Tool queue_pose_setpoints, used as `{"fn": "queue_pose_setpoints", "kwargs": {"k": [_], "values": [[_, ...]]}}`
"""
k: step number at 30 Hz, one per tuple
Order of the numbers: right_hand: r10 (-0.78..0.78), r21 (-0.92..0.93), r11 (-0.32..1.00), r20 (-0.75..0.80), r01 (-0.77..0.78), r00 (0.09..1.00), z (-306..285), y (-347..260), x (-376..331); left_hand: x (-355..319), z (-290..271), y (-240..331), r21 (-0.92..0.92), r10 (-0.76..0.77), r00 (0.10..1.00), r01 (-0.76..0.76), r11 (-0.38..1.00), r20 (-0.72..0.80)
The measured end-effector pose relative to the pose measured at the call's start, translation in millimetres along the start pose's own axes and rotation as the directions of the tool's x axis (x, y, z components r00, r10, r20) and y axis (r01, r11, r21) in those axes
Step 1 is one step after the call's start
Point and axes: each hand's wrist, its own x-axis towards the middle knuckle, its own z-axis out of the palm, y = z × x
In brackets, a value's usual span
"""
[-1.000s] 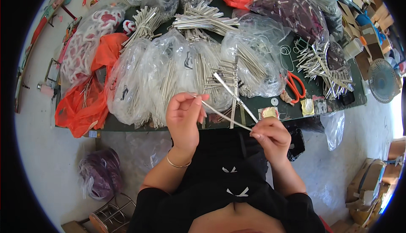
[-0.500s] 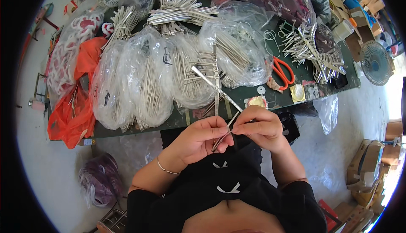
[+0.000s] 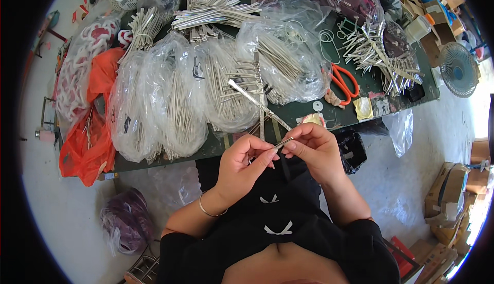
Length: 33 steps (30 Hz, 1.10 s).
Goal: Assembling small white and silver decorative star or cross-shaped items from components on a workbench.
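Note:
Both hands meet just in front of the table's near edge. My left hand [image 3: 244,163] is closed, thumb and fingers pinching a thin silvery strip [image 3: 283,143] whose short end sticks out toward the right. Close beside it, my right hand [image 3: 315,152] has thumb and index finger pinched near the same strip. A longer flat silvery strip [image 3: 252,94] slants from the upper left down to the right hand's fingers, and they appear to hold its lower end. Under it lies an upright flat band [image 3: 258,80] with several thin rods branching off to the left.
Clear plastic bags [image 3: 177,98] of thin silvery rods cover the dark green table. An orange bag [image 3: 85,152] hangs over the left corner. Orange-handled scissors [image 3: 343,84] and a bundle of silvery strips [image 3: 381,57] lie at the right. A black bin [image 3: 352,152] stands below the edge.
My left hand has turned, bringing its thumb over the strip. The strip's end, which pointed down below the fingers, now shows between the hands. The right hand has opened slightly away from the left.

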Motion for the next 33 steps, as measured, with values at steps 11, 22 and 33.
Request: {"fn": "queue_pose_setpoints", "kwargs": {"k": [11,22,33], "values": [[-0.273,-0.189,0.949,-0.095,0.252,0.957,3,-1,-11,-1,1,-10,-0.146,-0.255,0.965,0.262,0.954,0.067],[-0.318,-0.25,0.925,-0.094,0.287,0.943,-2,-2,-20,-2,8,-12,-0.158,-0.308,0.948,0.318,0.935,0.087],[-0.247,-0.338,0.919,-0.09,0.203,0.965,-19,-3,-37,-1,19,-24,-0.075,-0.354,0.923,0.368,0.927,0.148]]}}
